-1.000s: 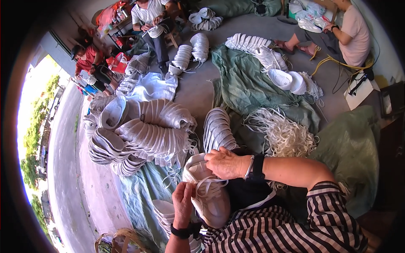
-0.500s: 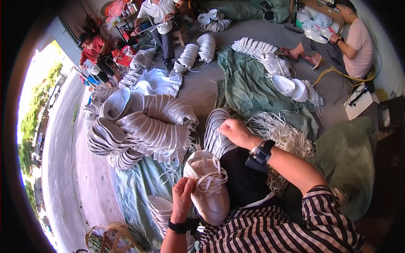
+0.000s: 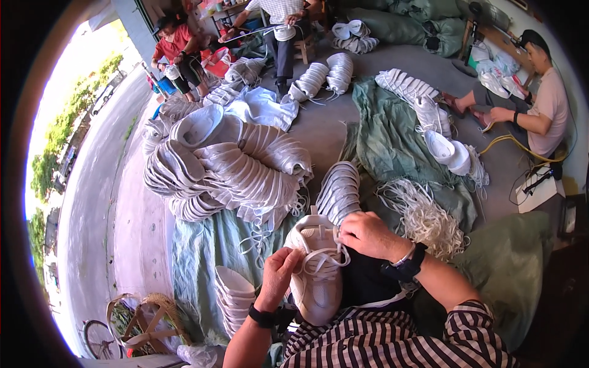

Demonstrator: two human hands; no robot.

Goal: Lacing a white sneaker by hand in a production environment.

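Note:
A white lace-up sneaker (image 3: 316, 294) rests in my lap, its toe pointing toward me. White shoelace (image 3: 324, 260) crosses its front and loops out on the right. At the sneaker's left edge, my left hand (image 3: 279, 276) is closed in a pinch on the upper beside the eyelets. My right hand (image 3: 373, 238) is closed at the right side of the shoe opening, its fingertips on the lace by the upper eyelets. What exactly lies between those fingertips is partly hidden. Just beyond the sneaker stands a stack of nested white shoe uppers (image 3: 339, 191).
A large pile of nested uppers (image 3: 245, 172) lies ahead to the left. Loose white laces (image 3: 426, 218) are heaped at right, beside a green sheet (image 3: 392, 135). More stacked uppers (image 3: 232, 297) stand near my left arm. Three seated people work farther off; one (image 3: 546, 110) sits at right.
My right hand has come down from above the stack of uppers to the sneaker's right edge. My left hand stays at its left side. The view has shifted, so the surroundings appear displaced.

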